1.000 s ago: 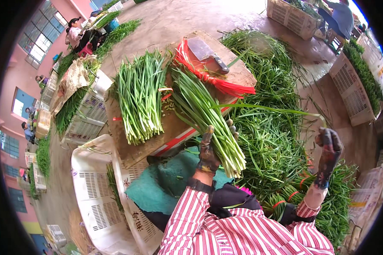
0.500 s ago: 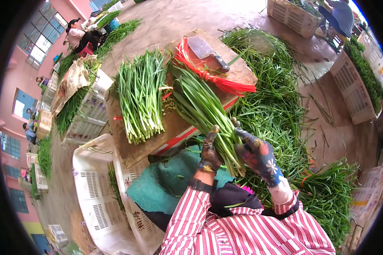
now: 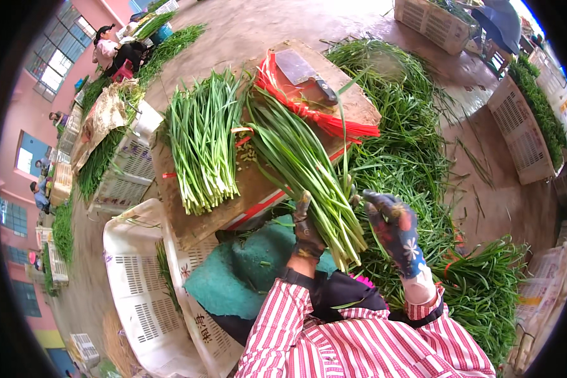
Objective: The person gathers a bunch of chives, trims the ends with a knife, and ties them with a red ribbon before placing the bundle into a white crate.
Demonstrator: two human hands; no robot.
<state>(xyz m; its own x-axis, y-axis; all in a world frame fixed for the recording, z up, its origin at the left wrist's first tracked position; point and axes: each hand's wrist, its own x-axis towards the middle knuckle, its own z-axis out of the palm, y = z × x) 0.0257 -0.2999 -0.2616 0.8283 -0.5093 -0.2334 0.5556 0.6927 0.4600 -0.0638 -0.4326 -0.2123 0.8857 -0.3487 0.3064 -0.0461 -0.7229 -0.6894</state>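
Observation:
A loose bunch of green chives slants from the wooden board down toward my lap, its pale stem ends nearest me. My left hand, in a dark patterned glove, grips the bunch from its left side; the fingers beneath are hidden. Off the bunch's right side is my gloved right hand, its fingers bent and apart. A long single blade rises near its fingertips; whether they touch it I cannot tell. Left of the held bunch, a second pile of chives lies on the board.
On the board's far part are red ties and a cleaver. A white crate stands at the left, beside a teal cloth. Loose chives heap along the right. People and more crates are farther off.
My right hand has drawn back to the right, away from the bunch. A single blade now stands up beside the bunch. My left hand stays on the stems.

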